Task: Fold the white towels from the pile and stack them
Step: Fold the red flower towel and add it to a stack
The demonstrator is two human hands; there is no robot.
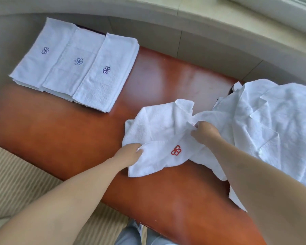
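A crumpled white towel (159,131) with a red embroidered emblem lies on the red-brown wooden table (64,131) near the middle. My left hand (129,152) grips its near left edge. My right hand (204,129) pinches a bunched fold at its right side. A pile of unfolded white towels (272,121) spreads over the right end of the table and touches the held towel. At the far left lie three stacks of folded white towels (74,64), side by side and overlapping, each with a blue emblem on top.
A grey stone ledge (201,38) curves along the far side of the table under a window sill. Striped beige carpet (16,183) lies at the near left. My legs in grey trousers (131,234) show at the table's near edge.
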